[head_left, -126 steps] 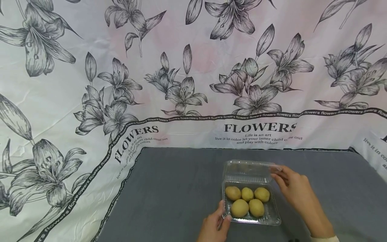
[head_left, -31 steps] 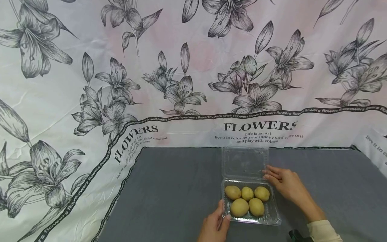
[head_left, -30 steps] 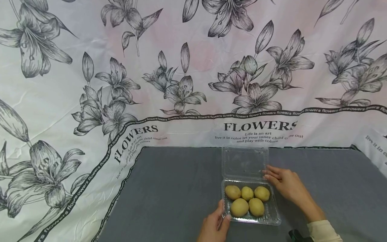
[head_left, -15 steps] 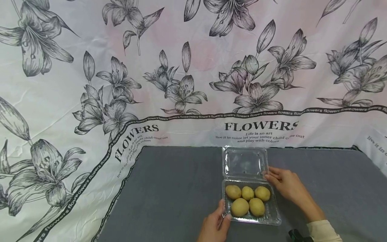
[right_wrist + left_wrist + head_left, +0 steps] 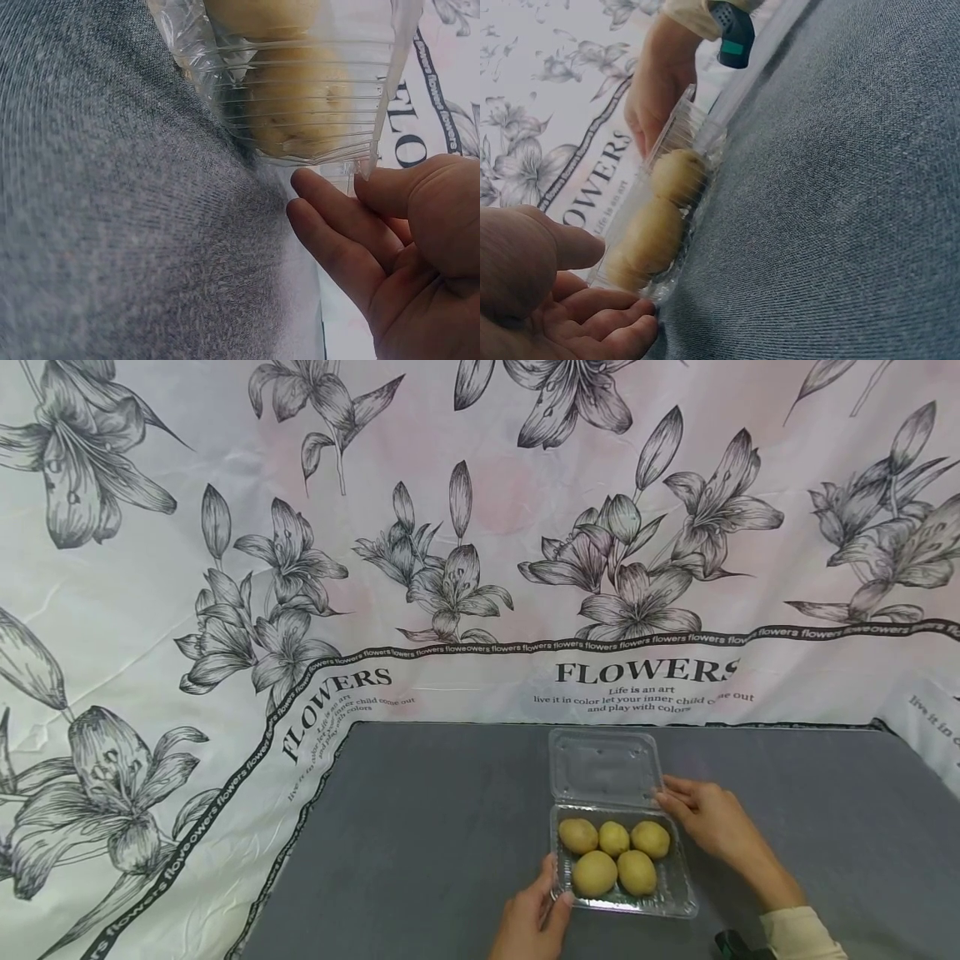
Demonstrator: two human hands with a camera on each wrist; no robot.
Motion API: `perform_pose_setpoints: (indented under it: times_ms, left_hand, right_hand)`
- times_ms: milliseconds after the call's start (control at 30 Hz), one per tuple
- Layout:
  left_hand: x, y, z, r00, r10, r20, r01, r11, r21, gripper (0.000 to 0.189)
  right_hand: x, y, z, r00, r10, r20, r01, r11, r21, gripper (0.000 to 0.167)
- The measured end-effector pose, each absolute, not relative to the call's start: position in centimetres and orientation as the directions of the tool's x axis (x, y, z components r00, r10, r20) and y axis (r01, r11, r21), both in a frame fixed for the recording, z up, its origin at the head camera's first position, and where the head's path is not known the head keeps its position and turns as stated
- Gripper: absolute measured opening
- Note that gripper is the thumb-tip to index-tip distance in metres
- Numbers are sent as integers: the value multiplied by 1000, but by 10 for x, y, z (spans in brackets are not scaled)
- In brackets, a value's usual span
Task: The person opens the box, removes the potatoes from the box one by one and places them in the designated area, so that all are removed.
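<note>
A clear plastic clamshell container (image 5: 678, 893) stands on the grey cloth, its lid (image 5: 603, 760) swung back towards the wall. Several yellow-brown potatoes (image 5: 595, 874) lie in the base in two rows. In the head view my left hand (image 5: 528, 914) grips the front left corner, thumb on the rim and fingers against the side. At the lid's right edge, close to the hinge, my right hand (image 5: 716, 818) pinches the plastic between thumb and fingers. The right wrist view shows that thumb (image 5: 394, 191) at the clear edge beside the ribbed side wall.
Grey cloth (image 5: 435, 827) covers the table around the container. Behind it and along the left hangs a white sheet (image 5: 450, 685) printed with flowers and lettering. A black device (image 5: 738, 946) sits by the right sleeve (image 5: 802, 933).
Since the oldest frame the lid has swung back from half raised, the right hand moving left with it. Over the last second the lid has shifted slightly. The left hand and potatoes stay in place.
</note>
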State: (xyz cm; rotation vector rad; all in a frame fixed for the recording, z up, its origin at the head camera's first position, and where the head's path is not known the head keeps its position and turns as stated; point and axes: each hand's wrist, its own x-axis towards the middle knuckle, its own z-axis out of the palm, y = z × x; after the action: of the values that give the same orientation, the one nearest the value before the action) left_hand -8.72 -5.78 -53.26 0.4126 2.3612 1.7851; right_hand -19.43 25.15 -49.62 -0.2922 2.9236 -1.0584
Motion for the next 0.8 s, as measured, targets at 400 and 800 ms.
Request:
perform_pose_setpoints:
  times_ms: [400, 800]
  left_hand:
    - [-88, -57, -534, -952, 302, 41, 124, 259, 958, 66]
    - [-89, -58, -539, -953, 302, 33, 112, 250, 962, 68]
  right_hand:
    - [-195, 250, -495, -984, -171, 45, -161, 762, -628, 59]
    - [-195, 251, -498, -985, -170, 7, -135, 757, -639, 57]
